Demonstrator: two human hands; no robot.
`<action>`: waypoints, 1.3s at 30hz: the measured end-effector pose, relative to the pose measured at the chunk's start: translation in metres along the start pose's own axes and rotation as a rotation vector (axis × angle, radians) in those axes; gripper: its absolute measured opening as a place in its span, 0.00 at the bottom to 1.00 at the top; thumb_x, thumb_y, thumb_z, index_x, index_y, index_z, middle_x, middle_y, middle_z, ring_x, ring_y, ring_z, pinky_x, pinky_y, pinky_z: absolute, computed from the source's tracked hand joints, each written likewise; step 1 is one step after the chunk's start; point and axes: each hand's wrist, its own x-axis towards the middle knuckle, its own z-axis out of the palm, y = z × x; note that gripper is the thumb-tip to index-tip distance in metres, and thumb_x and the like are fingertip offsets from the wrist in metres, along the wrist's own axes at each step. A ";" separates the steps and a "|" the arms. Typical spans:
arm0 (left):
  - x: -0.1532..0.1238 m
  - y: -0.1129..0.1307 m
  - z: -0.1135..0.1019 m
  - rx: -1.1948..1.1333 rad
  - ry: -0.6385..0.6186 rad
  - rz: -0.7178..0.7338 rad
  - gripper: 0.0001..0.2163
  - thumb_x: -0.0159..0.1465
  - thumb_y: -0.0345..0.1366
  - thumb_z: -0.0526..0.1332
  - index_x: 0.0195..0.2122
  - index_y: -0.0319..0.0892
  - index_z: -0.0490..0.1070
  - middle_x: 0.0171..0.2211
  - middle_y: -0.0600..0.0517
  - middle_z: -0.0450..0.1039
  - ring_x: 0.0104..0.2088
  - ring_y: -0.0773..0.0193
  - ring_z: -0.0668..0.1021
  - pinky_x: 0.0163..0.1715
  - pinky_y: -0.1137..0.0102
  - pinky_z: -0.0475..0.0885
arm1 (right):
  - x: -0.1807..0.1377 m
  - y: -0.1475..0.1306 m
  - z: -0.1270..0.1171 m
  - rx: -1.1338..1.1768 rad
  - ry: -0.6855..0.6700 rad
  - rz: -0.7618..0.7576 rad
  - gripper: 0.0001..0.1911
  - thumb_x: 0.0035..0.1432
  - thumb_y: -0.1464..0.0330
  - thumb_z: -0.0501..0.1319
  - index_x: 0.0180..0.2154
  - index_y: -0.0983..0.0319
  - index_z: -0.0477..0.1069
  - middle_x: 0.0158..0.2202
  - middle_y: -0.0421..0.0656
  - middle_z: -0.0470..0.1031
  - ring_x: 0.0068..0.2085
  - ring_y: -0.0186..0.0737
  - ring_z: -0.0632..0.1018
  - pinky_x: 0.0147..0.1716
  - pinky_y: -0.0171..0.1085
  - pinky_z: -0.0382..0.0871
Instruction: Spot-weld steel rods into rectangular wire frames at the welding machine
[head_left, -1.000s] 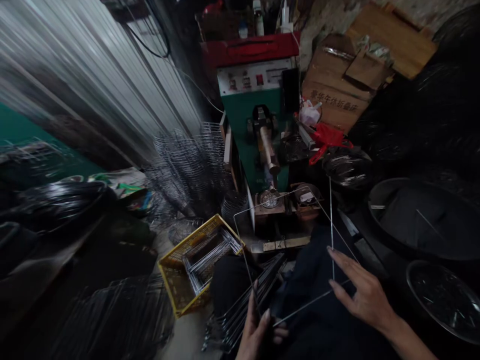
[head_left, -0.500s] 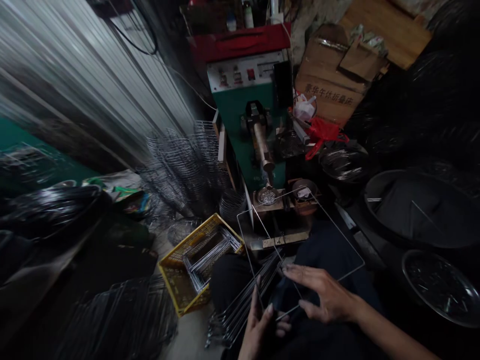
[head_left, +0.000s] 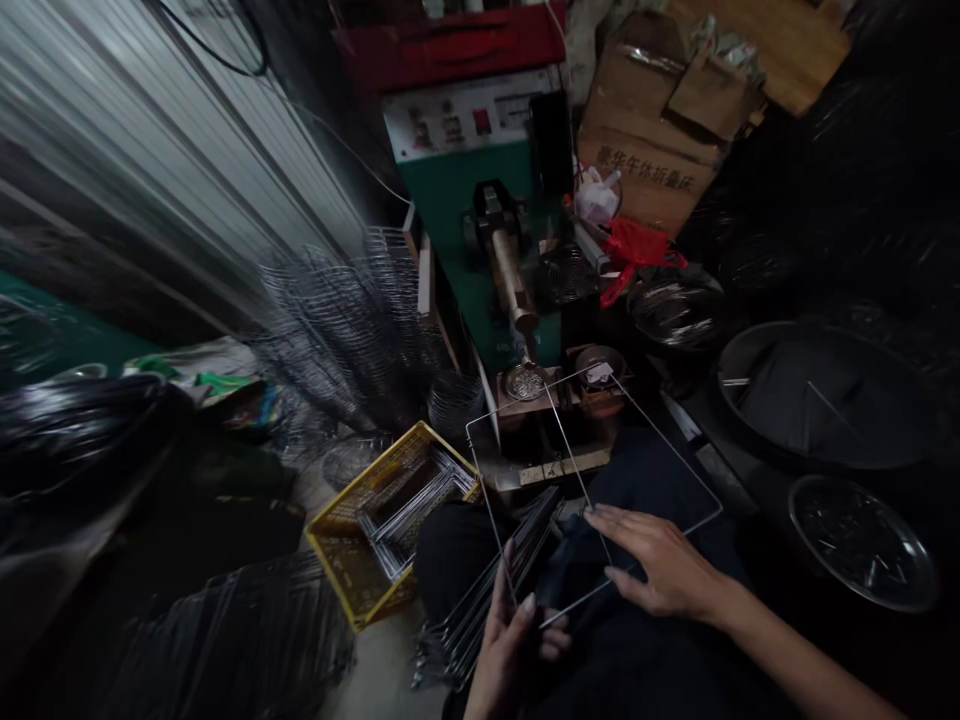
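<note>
Gripping a wire frame [head_left: 667, 439] by its near left corner, the left hand [head_left: 504, 648] lays its forefinger along the metal, the other fingers curled below. The right hand [head_left: 666, 566] pinches a thin straight rod [head_left: 568, 446] between fingers and thumb. That rod slants across the inside of the frame, its far end close to the frame's far side; whether the two touch cannot be told. The frame is held over the person's dark trousers [head_left: 645, 475], in front of a green machine [head_left: 450, 210]. A bundle of bent wires [head_left: 484, 605] lies just beyond the left hand. To the left, a yellow crate [head_left: 349, 575] contains metal wires [head_left: 412, 508], and stacks of curved wire [head_left: 330, 325] stand behind it. On the right, a red bag [head_left: 640, 250] rests near a cardboard box [head_left: 637, 140].
</note>
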 end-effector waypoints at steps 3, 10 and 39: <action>-0.001 0.005 0.000 0.002 0.012 0.010 0.43 0.64 0.42 0.61 0.68 0.54 0.26 0.27 0.46 0.77 0.23 0.60 0.79 0.22 0.73 0.65 | 0.003 -0.002 -0.001 0.020 -0.020 0.016 0.35 0.58 0.62 0.59 0.65 0.59 0.56 0.64 0.45 0.61 0.62 0.43 0.65 0.61 0.42 0.60; -0.005 0.009 -0.002 0.018 0.042 0.044 0.43 0.63 0.40 0.61 0.68 0.54 0.27 0.27 0.46 0.78 0.23 0.60 0.79 0.22 0.73 0.67 | 0.011 -0.004 -0.003 0.040 -0.057 0.035 0.34 0.59 0.60 0.59 0.65 0.59 0.57 0.63 0.47 0.63 0.62 0.45 0.66 0.59 0.44 0.62; -0.013 0.040 -0.006 -0.030 -0.127 0.115 0.43 0.66 0.37 0.59 0.68 0.47 0.22 0.29 0.43 0.81 0.23 0.59 0.81 0.19 0.75 0.70 | -0.002 0.011 -0.010 0.121 -0.137 -0.033 0.35 0.59 0.66 0.62 0.65 0.52 0.55 0.63 0.42 0.62 0.60 0.46 0.67 0.58 0.41 0.63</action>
